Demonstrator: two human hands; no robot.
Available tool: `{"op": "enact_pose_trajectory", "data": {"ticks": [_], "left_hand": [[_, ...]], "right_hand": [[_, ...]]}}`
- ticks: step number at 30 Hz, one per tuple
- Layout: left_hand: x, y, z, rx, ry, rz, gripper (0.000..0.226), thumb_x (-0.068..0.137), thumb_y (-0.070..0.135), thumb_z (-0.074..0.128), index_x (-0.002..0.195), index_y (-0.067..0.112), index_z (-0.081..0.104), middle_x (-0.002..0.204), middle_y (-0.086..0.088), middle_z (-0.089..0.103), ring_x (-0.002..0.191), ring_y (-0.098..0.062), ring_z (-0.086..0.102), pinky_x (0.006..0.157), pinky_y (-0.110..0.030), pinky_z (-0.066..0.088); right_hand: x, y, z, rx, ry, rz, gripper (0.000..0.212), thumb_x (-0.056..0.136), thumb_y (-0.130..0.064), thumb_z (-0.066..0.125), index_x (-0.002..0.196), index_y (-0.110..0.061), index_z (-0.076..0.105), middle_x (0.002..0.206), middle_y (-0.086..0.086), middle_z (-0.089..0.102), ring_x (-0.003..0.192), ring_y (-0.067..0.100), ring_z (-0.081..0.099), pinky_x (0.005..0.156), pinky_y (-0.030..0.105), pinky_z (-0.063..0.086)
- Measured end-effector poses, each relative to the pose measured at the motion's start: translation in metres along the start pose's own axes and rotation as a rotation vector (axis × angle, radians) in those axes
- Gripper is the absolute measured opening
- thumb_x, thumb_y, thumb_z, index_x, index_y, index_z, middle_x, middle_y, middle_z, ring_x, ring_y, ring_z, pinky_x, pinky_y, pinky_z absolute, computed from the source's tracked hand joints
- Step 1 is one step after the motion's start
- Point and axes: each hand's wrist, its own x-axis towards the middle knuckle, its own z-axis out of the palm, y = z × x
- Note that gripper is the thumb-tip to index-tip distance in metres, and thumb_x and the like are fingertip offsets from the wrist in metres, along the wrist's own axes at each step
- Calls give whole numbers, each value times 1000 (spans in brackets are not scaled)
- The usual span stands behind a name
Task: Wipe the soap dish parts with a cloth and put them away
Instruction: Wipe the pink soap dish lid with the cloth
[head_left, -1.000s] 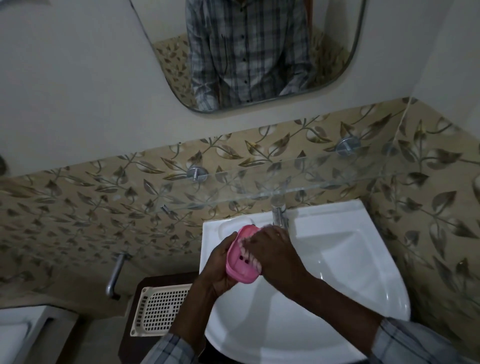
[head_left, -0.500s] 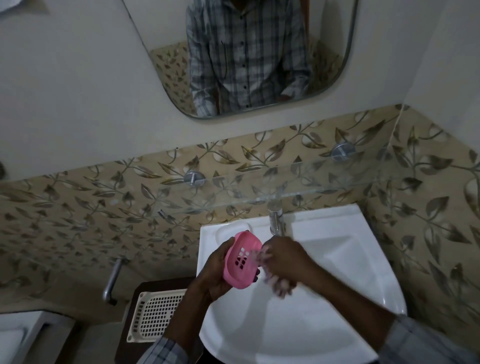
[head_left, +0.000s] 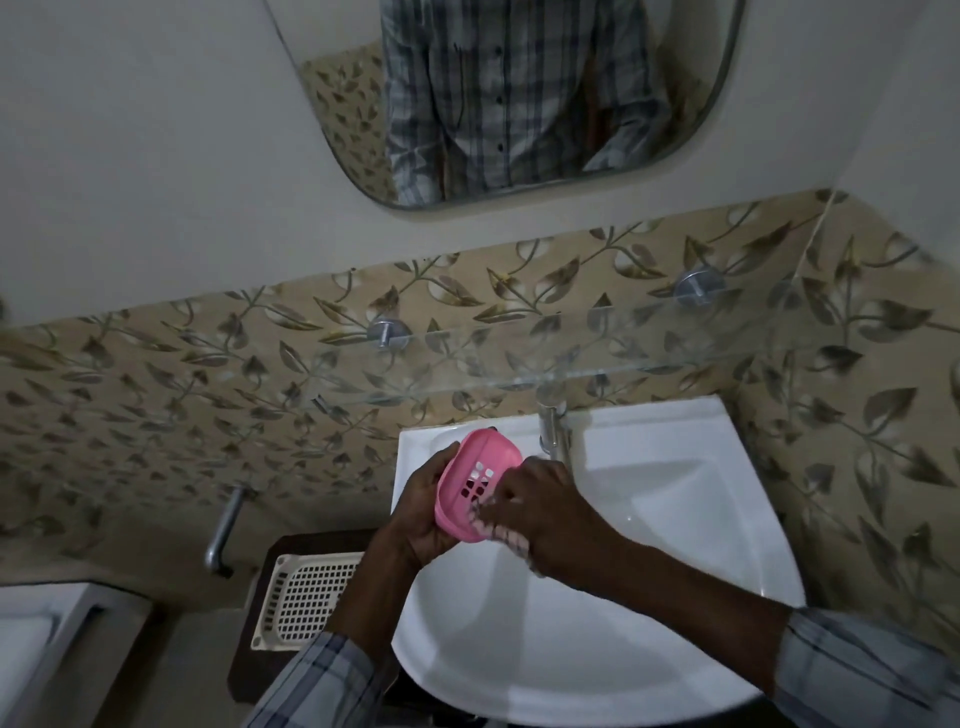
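A pink slotted soap dish part (head_left: 475, 480) is held tilted over the left rim of the white corner sink (head_left: 649, 545). My left hand (head_left: 423, 512) grips it from behind and below. My right hand (head_left: 540, 512) presses against the dish's lower right edge with curled fingers; something pale shows under those fingers, but I cannot make out whether it is a cloth.
A chrome tap (head_left: 551, 428) stands at the back of the sink under a glass shelf (head_left: 597, 358). A cream perforated tray (head_left: 306, 603) sits on a dark stand to the left. A metal pipe (head_left: 223, 535) sticks out of the tiled wall. A mirror (head_left: 519, 98) hangs above.
My right hand slid off the dish toward the basin, then came back against its lower edge. The dish's slotted face is now uncovered and turned up.
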Motion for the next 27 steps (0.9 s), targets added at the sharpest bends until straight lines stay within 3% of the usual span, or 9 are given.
{"op": "enact_pose_trajectory", "data": {"ticks": [1, 4, 8, 12, 15, 17, 20, 23, 27], "left_hand": [[1, 0, -1, -1, 0, -18, 57, 86, 42, 57, 130, 6, 61, 111, -24, 71, 93, -36, 71, 78, -46, 59], [5, 6, 1, 45, -28, -63, 57, 85, 46, 55, 118, 2, 70, 107, -28, 69, 86, -42, 68, 76, -48, 58], [7, 0, 0, 43, -46, -72, 52, 86, 42, 59, 119, 3, 69, 110, -23, 70, 90, -39, 68, 80, -46, 56], [13, -6, 4, 73, 22, -20, 56, 86, 42, 58, 128, 5, 64, 109, -24, 70, 89, -39, 69, 77, -47, 58], [19, -13, 2, 75, 90, 38, 61, 87, 39, 60, 136, 3, 56, 112, -23, 70, 96, -34, 71, 80, -43, 59], [17, -14, 1, 116, 70, 16, 58, 89, 41, 58, 133, 4, 59, 112, -24, 70, 93, -36, 70, 80, -45, 58], [17, -1, 10, 220, 16, -74, 51, 91, 46, 52, 121, 7, 67, 104, -27, 69, 84, -41, 67, 74, -49, 57], [17, -1, 15, 260, 50, -117, 52, 94, 44, 53, 131, 7, 57, 108, -26, 64, 86, -42, 64, 76, -51, 54], [17, -11, 12, 253, 108, -104, 53, 94, 44, 54, 131, 6, 58, 108, -25, 66, 87, -39, 66, 76, -49, 56]], "right_hand": [[4, 10, -3, 10, 35, -41, 34, 66, -20, 72, 99, -27, 75, 89, 1, 65, 90, 24, 52, 89, 38, 39], [14, 28, -9, -17, 92, 92, 29, 64, -8, 82, 90, -20, 79, 89, 6, 70, 95, 32, 65, 103, 56, 39], [9, 34, 3, -3, -4, -216, 23, 80, -13, 60, 94, -24, 74, 96, -3, 71, 108, 23, 61, 114, 54, 26], [14, 32, -2, -39, -75, -4, 27, 59, -11, 80, 81, -25, 75, 80, -3, 70, 91, 23, 68, 110, 49, 26], [12, 6, 12, 66, -344, 39, 50, 44, -13, 84, 92, -25, 76, 94, -2, 74, 111, 27, 61, 115, 48, 14], [19, 17, 1, 2, -358, 64, 44, 53, -13, 81, 94, -26, 75, 100, 0, 74, 120, 30, 53, 118, 60, 9], [31, 44, -21, -241, -191, -83, 16, 68, -16, 72, 80, -26, 77, 82, -3, 70, 103, 31, 62, 111, 69, 22], [28, 44, -18, -225, -230, -283, 11, 66, -18, 80, 73, -25, 76, 78, -3, 66, 96, 30, 61, 108, 69, 29], [25, 34, -19, -259, -297, -141, 14, 63, -25, 83, 75, -27, 78, 79, 1, 67, 93, 32, 62, 106, 69, 31]]}}
